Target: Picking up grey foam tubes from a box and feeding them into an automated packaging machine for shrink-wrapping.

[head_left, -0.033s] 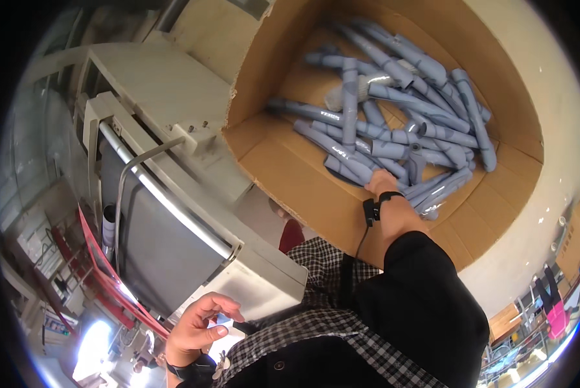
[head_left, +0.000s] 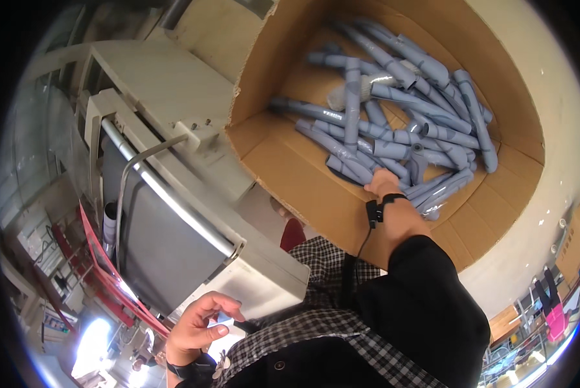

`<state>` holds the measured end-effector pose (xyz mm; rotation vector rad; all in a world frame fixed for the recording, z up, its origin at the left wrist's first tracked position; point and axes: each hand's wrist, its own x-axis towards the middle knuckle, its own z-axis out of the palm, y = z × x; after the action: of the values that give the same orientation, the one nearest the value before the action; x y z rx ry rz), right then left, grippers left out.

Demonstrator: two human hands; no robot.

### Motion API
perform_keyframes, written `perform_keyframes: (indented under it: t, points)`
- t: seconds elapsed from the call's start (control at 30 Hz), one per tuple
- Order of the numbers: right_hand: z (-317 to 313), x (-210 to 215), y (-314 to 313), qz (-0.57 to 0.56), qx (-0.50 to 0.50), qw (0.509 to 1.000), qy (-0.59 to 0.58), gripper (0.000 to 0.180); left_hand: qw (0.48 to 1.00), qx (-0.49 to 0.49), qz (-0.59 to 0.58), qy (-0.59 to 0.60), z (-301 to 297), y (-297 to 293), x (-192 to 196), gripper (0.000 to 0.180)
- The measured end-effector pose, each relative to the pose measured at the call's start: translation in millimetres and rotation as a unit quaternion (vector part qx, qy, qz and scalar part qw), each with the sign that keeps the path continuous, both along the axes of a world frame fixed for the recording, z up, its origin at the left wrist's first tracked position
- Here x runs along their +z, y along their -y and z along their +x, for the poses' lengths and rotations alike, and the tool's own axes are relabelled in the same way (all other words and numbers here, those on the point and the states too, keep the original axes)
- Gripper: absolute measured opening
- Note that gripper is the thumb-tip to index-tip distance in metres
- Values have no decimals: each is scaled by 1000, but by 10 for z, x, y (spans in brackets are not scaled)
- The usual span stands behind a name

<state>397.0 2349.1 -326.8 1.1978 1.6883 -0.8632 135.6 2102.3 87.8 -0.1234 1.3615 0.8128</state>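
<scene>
Many glossy grey-blue rolls (head_left: 426, 107) lie in a loose heap inside a large open cardboard box (head_left: 280, 155). My right hand (head_left: 385, 182) reaches over the box's near side to the near edge of the heap. Its fingers curl down and close at the end of a grey-blue roll (head_left: 349, 169); the fingertips are partly hidden. Low on the left, my left hand (head_left: 206, 323) is raised in front of my body, thumb and fingers apart, with nothing between them. Among the rolls is a pale, mesh-like piece (head_left: 337, 97).
To the left stands a pale machine (head_left: 274, 275) with a dark grey belt (head_left: 167, 239), a shiny metal bar (head_left: 167, 187) and a bent metal rod (head_left: 123, 194). Red edging (head_left: 99, 249) runs along its far left. Stacked things and a pink item (head_left: 557, 322) show at the lower right.
The view has shifted very slightly. Both hands and the rolls otherwise keep their places.
</scene>
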Motion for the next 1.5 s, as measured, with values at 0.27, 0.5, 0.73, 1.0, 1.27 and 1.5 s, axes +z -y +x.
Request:
perform_keyframes:
  t: [0.27, 0.5, 0.73, 1.0, 1.27, 1.5]
  points:
    - [-391, 2525, -338, -90, 120, 977, -150, 62, 870, -262, 318, -271, -60, -399, -191, 51]
    - [-674, 5080, -258, -254, 38, 909, -327, 56, 671, -221, 566, -425, 573, -1037, -281, 81]
    - [-1079, 4960, 558, 46, 73, 817, -571, 119, 793, 303, 528, -30, 51, -464, 565, 37]
    - [-2045, 4673, 1504, 87, 152, 838, -517, 55, 777, 249, 231, -530, -1016, 1685, 472, 65]
    - [-2571, 4607, 1451, 192, 244, 826, -470, 53, 599, 345, -393, -606, -1415, 4897, 163, 47]
    - [-2883, 4527, 1294, 260, 271, 817, -439, 55, 816, 545, -68, -182, -2072, 5609, -689, 63]
